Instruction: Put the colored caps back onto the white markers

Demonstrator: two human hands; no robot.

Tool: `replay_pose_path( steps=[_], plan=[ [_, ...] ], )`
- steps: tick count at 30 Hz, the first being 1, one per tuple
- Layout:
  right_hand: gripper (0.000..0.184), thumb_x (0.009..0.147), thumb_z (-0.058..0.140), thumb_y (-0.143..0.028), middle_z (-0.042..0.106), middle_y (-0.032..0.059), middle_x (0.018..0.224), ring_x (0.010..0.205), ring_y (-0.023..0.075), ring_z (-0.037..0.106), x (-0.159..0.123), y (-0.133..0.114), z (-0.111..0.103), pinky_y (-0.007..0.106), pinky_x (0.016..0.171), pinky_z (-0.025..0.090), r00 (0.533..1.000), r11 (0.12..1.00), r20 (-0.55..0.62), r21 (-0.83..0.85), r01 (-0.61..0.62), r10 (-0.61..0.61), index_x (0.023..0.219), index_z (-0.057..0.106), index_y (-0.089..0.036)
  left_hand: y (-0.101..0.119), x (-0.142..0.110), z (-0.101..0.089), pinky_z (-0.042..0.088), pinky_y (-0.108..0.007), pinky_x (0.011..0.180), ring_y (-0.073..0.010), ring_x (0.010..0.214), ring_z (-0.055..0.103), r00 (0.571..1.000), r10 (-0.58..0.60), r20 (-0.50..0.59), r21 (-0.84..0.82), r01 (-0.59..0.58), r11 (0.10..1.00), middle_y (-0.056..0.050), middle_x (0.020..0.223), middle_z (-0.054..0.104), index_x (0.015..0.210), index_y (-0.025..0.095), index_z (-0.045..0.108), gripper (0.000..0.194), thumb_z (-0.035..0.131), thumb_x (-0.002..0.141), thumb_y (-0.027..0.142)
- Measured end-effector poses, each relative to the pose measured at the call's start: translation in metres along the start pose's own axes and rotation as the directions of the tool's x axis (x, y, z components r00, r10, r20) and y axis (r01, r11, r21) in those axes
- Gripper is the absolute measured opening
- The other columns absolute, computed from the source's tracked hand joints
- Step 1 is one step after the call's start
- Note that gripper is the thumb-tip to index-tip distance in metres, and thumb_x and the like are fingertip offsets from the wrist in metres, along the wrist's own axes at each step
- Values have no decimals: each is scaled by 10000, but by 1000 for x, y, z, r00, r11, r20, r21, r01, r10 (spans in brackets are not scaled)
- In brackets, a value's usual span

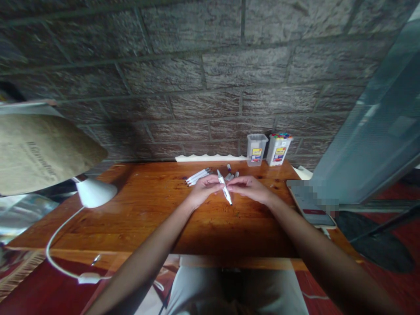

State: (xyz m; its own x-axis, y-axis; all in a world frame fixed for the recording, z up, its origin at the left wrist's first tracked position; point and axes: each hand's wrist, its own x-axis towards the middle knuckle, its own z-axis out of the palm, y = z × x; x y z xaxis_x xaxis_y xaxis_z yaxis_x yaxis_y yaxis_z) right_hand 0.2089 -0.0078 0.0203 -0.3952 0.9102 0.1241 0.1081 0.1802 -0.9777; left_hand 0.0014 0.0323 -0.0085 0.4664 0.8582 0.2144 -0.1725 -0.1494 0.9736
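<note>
Above the middle of the wooden desk, a white marker [225, 188] is held at a tilt between my two hands. My left hand [206, 189] pinches its barrel from the left. From the right, my right hand [250, 188] has its fingertips pressed together against the same marker. A dark tip shows at the marker's near end. Just beyond my left hand lies a row of white markers [198, 175]. Several loose caps or short pieces lie behind the hands, among them a purple-and-white cap [229, 167]; my fingers partly hide the others.
Near the wall stand a clear plastic container [256, 151] and a second container [278, 151] full of colourful-ended markers. A wavy white strip [210, 158] runs along the desk's back edge. The lamp [96, 193] stands left with its cord hanging down; a tablet-like device [311, 210] lies right.
</note>
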Motion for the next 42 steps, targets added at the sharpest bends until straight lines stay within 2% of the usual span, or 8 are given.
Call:
replay_pose_path(
  steps=[5,11,15,18,29,32,39,42],
  plan=[
    [308,689,785,-391,692,29,850,695,116,565,0,0,3,228,571,396,999,999,42,49,9,-11,885,714,-164,0,0,2,417,-194,541,-116,684,602,1000,7,15,-12,-6,1000,-43,840,703,913,140,687,286,796,710,311],
    [302,653,823,-335,573,-56,645,499,44,381,0,-1,1,190,441,203,997,948,9,308,-76,78,835,631,-187,-3,0,0,497,-251,674,-159,813,652,994,101,40,236,-108,966,-72,922,724,1014,153,696,222,634,856,295],
    [298,614,845,-276,574,-64,630,469,24,361,1,-7,-13,185,435,225,986,857,-136,514,-17,101,814,644,-184,-12,0,-3,476,-400,971,-206,1061,644,921,253,297,546,-381,746,-90,1135,708,1029,187,720,302,515,840,69],
    [311,585,857,-248,569,-71,607,466,20,369,1,-9,-18,174,445,279,971,820,-196,572,-1,138,819,663,-182,-15,0,-5,452,-426,1021,-203,1129,621,866,296,403,624,-496,604,-89,1186,690,1029,202,721,401,453,819,-9],
    [291,652,833,-315,533,-55,610,488,26,338,2,-1,-15,180,460,306,981,864,-165,503,-2,98,892,738,-181,-2,-6,-3,466,-361,940,-206,998,598,895,174,410,804,-445,394,-80,1012,657,1080,200,674,226,508,942,264],
    [259,656,838,-328,495,-60,601,484,22,320,2,-3,-15,174,436,256,980,859,-191,510,43,64,826,718,-174,-2,-6,-2,463,-357,937,-205,996,598,906,161,391,793,-420,441,-84,1020,662,1041,182,659,219,489,954,290],
    [416,658,816,-470,444,-54,509,447,40,308,4,-5,-13,216,414,188,945,873,-325,473,121,46,578,535,-174,-7,-5,1,478,-332,930,-178,988,618,946,229,230,620,-324,715,-91,1057,654,1067,161,585,212,492,955,315],
    [409,679,776,-527,467,-42,519,448,52,296,6,-4,-13,239,423,176,932,902,-362,410,137,23,615,576,-177,-6,-5,2,479,-329,926,-171,971,628,953,225,203,570,-302,764,-89,1031,658,1089,166,553,215,496,953,323]
  ],
)
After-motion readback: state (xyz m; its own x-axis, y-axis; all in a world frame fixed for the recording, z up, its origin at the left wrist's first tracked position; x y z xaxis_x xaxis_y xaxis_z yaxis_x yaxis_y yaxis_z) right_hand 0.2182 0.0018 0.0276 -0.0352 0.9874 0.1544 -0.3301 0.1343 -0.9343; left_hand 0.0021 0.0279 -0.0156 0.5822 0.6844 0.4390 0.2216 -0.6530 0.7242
